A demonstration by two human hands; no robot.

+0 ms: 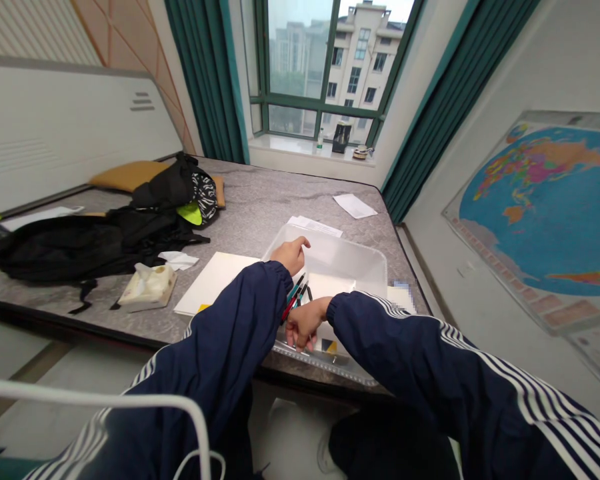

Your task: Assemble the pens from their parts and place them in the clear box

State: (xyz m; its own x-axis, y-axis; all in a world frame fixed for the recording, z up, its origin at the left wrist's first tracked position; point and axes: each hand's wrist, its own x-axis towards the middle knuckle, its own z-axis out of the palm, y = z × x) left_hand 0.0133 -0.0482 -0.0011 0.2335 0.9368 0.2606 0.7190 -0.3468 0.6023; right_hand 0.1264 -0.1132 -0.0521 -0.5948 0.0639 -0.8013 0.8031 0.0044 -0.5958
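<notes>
A clear plastic bin (373, 260) sits on the near edge of a grey marbled surface (275, 187), and both hands are at its left side. The left hand (289, 256) is over the bin's far left corner, one finger bent out to the right; the other fingers are largely hidden, so I cannot tell whether they hold anything. The right hand (305, 325) reaches down into the near left part of the bin, its fingers loosely curled and pointing downward. Whether they grip something cannot be made out.

Between the two hands lies a bunch of pens (300, 291), dark, teal and red, slanting in the left part of the bin. A pale flat item (331, 283) is farther right inside it, and a small yellow-and-black piece (332, 346) shows near the right hand.

Just left of the bin is a white flat stack (223, 279), partly covered by the left sleeve. Farther left come a tissue pack (149, 288), a crumpled tissue (179, 260), a black backpack (80, 245) and a patterned cap (205, 198). Loose sheets (317, 227) lie just beyond the bin's far side, and another paper (355, 206) lies farther off to the right.
</notes>
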